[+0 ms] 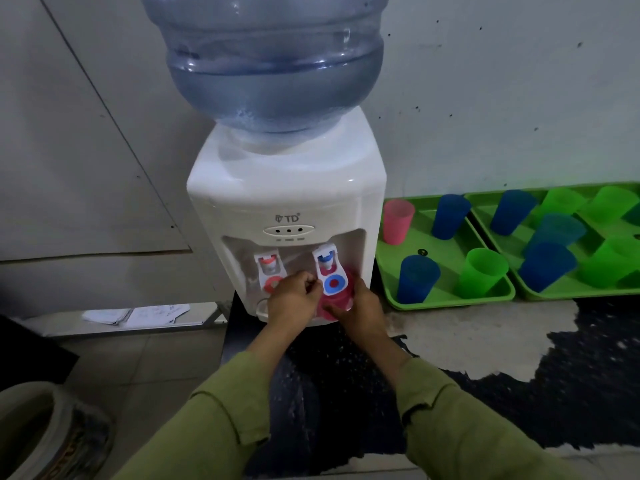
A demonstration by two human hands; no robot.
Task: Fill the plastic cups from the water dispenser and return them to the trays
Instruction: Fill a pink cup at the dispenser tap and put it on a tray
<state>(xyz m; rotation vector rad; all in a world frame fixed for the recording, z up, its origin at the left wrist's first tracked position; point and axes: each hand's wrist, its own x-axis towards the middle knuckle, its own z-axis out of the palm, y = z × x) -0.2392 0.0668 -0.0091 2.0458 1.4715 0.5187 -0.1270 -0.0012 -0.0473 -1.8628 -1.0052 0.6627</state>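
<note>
While the right hand (360,308) grips a red cup (334,301) under the blue tap (325,259) of the dispenser (287,202) and the left hand (294,297) curls on its lever (333,282), we're mid-fill, I reckon, with other cups (450,216) standing on the green trays (450,301) by the back edge of the surface (485,327), contents unclear.

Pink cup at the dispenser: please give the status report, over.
Right hand grips pink cup under blue tap. Left hand pinches blue tap. Path to near tray open.
</note>
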